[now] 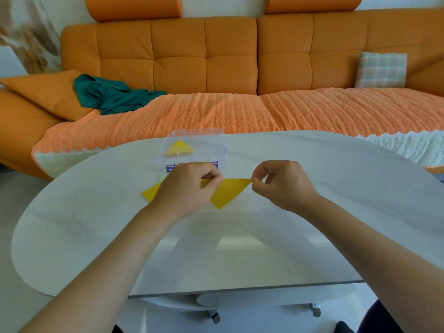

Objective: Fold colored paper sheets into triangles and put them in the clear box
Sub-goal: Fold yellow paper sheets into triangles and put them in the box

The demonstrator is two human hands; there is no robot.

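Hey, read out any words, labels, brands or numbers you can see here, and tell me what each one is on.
No text can be read in this view.
The blue latches on the clear box show pale marks, too blurred to read.
The folded yellow paper is plain, with no print.

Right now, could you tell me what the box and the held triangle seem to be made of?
Box: probably clear, glossy plastic; the yellow piece inside shows through its walls. Held triangle: seemingly thin matte paper; flat, sharp-cornered, no shine.
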